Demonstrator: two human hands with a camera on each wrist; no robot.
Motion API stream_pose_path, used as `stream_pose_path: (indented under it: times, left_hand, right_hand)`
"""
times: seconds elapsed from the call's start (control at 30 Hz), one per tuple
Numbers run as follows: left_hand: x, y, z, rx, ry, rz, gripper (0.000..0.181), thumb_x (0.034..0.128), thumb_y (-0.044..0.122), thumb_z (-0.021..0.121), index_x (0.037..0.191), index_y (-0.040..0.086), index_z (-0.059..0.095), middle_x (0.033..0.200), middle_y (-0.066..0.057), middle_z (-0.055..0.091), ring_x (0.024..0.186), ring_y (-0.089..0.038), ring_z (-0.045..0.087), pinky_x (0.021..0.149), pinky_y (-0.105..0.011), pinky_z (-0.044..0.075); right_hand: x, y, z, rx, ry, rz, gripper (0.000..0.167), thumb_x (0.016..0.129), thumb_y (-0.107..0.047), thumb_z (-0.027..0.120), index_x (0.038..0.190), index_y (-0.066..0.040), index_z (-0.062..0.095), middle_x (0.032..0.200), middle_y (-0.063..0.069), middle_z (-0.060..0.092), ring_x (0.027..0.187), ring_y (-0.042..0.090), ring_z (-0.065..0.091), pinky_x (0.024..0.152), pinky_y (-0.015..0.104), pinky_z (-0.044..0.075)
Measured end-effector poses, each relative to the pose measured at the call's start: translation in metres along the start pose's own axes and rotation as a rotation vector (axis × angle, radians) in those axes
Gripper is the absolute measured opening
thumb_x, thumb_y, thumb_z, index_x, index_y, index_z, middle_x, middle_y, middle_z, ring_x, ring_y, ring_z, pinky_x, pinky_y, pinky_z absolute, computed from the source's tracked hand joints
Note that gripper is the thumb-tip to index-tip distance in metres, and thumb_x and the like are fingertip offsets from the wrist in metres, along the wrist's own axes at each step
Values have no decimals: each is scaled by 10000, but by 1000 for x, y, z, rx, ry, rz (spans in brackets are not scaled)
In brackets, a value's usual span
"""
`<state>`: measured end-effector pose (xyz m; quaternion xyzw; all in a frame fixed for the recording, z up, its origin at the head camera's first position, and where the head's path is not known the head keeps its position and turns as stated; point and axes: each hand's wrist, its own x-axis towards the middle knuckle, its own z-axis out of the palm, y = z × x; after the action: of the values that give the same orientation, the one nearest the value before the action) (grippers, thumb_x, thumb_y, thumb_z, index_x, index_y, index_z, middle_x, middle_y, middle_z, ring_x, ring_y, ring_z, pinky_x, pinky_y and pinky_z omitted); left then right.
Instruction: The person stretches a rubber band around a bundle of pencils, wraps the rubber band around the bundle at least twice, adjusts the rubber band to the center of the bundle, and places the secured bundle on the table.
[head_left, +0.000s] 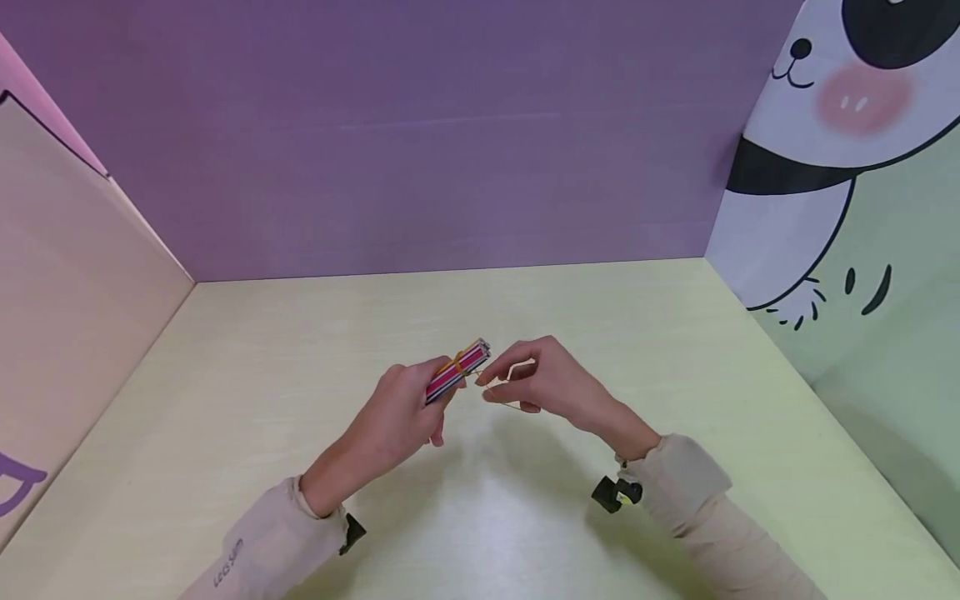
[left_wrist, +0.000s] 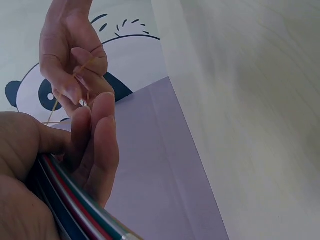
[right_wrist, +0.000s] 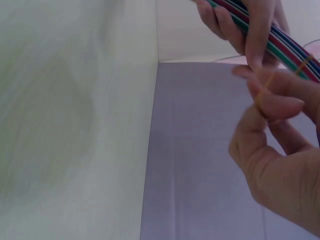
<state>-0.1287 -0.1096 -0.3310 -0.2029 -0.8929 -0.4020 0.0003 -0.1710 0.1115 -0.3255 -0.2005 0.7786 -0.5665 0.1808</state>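
A bundle of striped pencils (head_left: 474, 357) in red, green, blue and silver is gripped by my left hand (head_left: 393, 412), its far end pointing up and to the right. Around the bundle near that end runs a yellow-orange rubber band (head_left: 459, 363). My right hand (head_left: 558, 383), just to the right, has part of the band hooked on its curled fingers and pulls it away from the pencils. In the right wrist view the stretched rubber band (right_wrist: 304, 64) runs from the bundle to the fingers. Part of the bundle is hidden inside my left hand.
Both hands are above a pale table (head_left: 262, 350). A purple panel (head_left: 450, 167) stands behind it, a pale panel (head_left: 67, 275) on the left, and a green panel with a panda drawing (head_left: 885, 333) on the right. Each sleeve has a small black device near the wrist.
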Motion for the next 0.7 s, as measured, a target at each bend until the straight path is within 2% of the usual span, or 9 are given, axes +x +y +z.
stream_pose_path:
  times: [0.07,0.2,0.4,0.53,0.7]
  left_hand:
    - [0,-1,0,48,13,12,119,963,6,604,1073,34,638,545,28,549,432,-122,596,403,-233,387]
    - [-1,-5,2,215,52,65,189,924,-13,645,1108,27,631,601,39,575,427,-45,523,443,-228,420]
    - [-1,-10,8,508,82,148,215,861,-4,720,1034,62,611,657,-17,603,492,-118,452,450,-250,390]
    - [-4,-11,13,617,49,144,248,843,6,743,1041,64,607,655,-37,612,473,-137,448,425,-258,389]
    - [-11,-9,22,748,90,133,319,791,-25,772,1050,44,599,617,-61,603,442,-172,434,397,-276,376]
  right_hand:
    - [1,0,-3,-61,-33,17,233,817,-173,821,1037,-139,754,955,81,611,541,142,409,499,240,350]
    - [3,1,-8,-193,-60,-18,370,776,-241,858,1102,-155,705,973,52,590,613,142,472,520,252,347]
    - [0,2,-9,-331,-67,-87,545,751,-308,883,1233,-195,656,953,71,637,660,182,546,552,275,427]
    - [-3,3,-5,-492,-47,-162,584,746,-339,886,1258,-190,647,829,10,573,696,164,499,604,271,423]
    - [-11,-2,7,-736,-7,-236,629,775,-336,865,1319,-147,612,857,-46,503,742,118,449,644,250,430]
